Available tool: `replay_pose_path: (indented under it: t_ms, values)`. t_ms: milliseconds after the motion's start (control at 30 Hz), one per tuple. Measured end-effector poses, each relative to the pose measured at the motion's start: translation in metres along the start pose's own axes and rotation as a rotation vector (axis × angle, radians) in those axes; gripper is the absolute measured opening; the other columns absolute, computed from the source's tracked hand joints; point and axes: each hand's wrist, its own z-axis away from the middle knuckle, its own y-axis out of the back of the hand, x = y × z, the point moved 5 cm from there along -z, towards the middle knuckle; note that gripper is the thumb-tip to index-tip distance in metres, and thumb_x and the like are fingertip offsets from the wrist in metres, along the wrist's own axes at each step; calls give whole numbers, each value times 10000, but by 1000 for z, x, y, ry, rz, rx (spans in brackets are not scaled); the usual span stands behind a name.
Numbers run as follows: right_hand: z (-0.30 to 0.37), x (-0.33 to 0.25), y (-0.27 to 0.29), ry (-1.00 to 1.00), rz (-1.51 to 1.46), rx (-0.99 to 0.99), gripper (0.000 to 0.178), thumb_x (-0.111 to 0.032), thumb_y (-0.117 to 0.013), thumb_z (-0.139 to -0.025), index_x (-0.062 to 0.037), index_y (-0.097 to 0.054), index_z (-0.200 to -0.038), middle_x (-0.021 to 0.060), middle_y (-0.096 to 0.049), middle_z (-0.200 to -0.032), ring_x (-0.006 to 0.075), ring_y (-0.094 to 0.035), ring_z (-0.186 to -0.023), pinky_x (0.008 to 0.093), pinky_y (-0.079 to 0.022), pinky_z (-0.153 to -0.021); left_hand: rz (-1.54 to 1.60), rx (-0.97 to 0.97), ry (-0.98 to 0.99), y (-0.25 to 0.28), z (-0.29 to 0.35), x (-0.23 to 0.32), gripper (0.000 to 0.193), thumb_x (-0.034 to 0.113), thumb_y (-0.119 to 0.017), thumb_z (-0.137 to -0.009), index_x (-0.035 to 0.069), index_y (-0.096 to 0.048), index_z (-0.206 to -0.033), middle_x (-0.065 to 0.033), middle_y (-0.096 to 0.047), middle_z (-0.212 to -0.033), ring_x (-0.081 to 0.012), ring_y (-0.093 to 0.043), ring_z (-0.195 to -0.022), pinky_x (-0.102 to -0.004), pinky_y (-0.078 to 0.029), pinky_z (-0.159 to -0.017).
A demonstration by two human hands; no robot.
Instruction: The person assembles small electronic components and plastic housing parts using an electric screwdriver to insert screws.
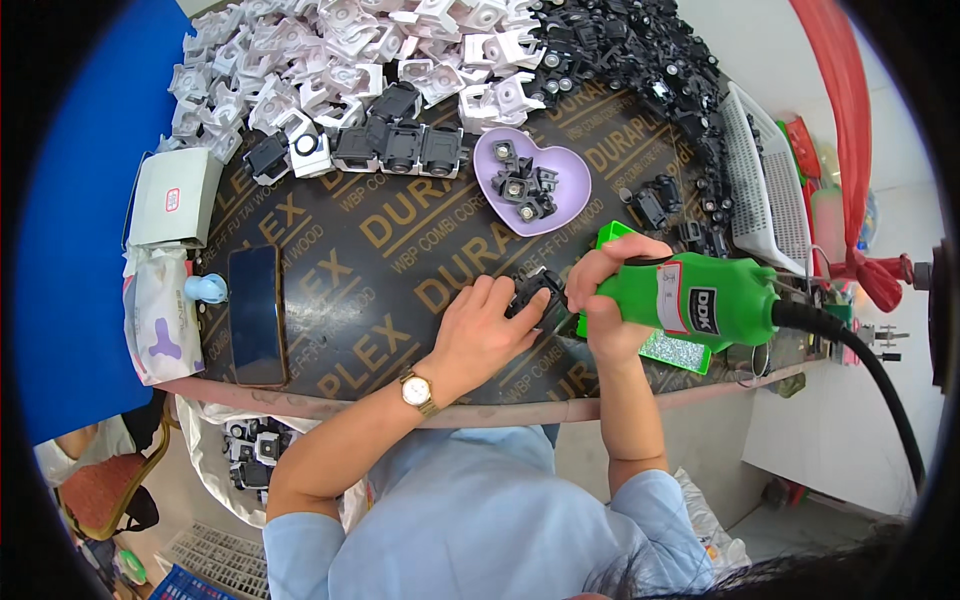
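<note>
The left forearm slants from near left toward far right; the left hand lies back up, fingers bent, thumb stretched right in a hold. The right forearm points almost straight away; the right hand grips with curled fingers, near the left.

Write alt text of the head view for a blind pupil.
A person's left hand holds a black part at a dark table; the right hand grips a corded green tool. Beyond lie heaped white parts, heaped black pieces and a purple heart-shaped dish.
</note>
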Motion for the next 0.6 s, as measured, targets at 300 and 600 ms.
replay_pose_path:
  t_ms: [300,600]
  values:
    - [-2,15,4,-151,-249,73,544,-262,-802,-689,-56,-441,-1039,37,-471,-593,147,-457,-473,267,-374,-418,-6,5,9,-5,1,-2,417,183,-690,-698,134,-604,-1103,-46,-413,-777,-203,-460,-731,-293,-438,-593]
    - [6,7,0,-54,125,394,342,33,-527,-784,-31,-399,-1095,43,-458,-620,135,-447,-474,274,-401,-450,-47,30,13,-5,1,5,394,154,-653,-707,134,-604,-1097,-52,-410,-766,-200,-452,-715,-291,-421,-559]
